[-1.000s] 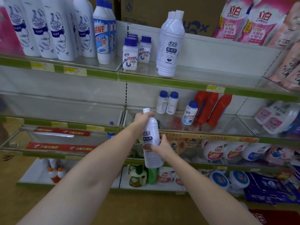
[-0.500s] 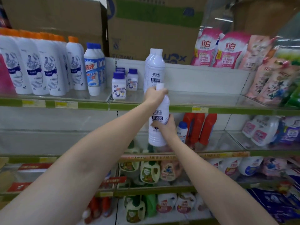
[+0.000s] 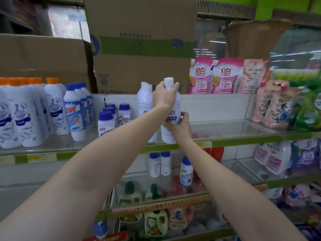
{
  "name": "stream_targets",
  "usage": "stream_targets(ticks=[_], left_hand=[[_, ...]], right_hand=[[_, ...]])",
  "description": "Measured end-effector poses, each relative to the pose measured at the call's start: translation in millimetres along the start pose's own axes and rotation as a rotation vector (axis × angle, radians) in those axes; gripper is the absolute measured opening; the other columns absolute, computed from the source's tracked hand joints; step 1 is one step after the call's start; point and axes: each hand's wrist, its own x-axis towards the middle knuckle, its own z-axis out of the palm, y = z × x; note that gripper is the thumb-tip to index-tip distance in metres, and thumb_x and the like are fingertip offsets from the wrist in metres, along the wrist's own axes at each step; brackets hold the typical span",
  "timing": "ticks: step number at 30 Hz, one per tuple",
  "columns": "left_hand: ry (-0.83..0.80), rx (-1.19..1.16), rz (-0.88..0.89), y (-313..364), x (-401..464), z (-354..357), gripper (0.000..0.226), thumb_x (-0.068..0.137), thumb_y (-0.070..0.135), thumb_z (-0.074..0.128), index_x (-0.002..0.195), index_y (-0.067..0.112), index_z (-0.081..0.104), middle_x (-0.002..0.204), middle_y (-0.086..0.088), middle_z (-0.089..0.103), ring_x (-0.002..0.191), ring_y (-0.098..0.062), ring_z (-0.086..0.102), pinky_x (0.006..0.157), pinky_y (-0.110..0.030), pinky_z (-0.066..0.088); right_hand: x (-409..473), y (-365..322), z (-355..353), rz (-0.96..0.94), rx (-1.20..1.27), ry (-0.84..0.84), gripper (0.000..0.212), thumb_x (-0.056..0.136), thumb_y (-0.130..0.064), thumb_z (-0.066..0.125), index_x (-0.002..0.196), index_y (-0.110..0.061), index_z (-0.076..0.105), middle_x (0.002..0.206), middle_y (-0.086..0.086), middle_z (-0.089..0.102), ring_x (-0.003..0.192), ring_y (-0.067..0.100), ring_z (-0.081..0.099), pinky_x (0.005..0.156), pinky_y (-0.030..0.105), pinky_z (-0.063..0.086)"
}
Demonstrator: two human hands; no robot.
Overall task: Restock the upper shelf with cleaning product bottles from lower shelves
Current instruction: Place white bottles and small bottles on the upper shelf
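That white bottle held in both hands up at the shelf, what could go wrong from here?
The white bottle is tall and narrow, gripped by the left hand at its neck and the right hand at its label. Its base sits near the shelf edge, so it might tip off. It could also knock over the matching bottles close beside it.

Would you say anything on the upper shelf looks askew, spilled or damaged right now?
Nothing stands out. The white bottle is upright in the left hand and right hand, at the shelf edge, beside matching white bottles. No spills show.
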Motion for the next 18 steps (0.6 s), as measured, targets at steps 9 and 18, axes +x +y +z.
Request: stream_targets(ticks=[9,18], left_hand=[[-0.075,0.370,0.092,-22.8,53.5,33.6,0.026,0.089,0.018,0.066,0.109,0.008,0.053,0.101,-0.006,0.059,0.092,-0.026,0.056,0.073,-0.033,0.045],[-0.377,1.162,0.121,-3.8,115.8,39.2,0.051,0.076,0.030,0.084,0.111,0.010,0.052,0.110,-0.007,0.049,0.100,-0.026,0.056,0.079,-0.034,0.050]], right_hand=[[66.8,48.4,0.3,0.059,0.014,-0.151,0.059,0.071,-0.034,0.091,0.113,-0.021,0.052,0.104,-0.005,0.069,0.088,0.008,0.067,0.082,0.032,0.056],[125.1,73.8,25.8,0.089,0.009,-0.319,0.059,0.078,-0.035,0.086,0.120,-0.016,0.050,0.116,-0.001,0.067,0.101,0.017,0.066,0.082,0.031,0.054]])
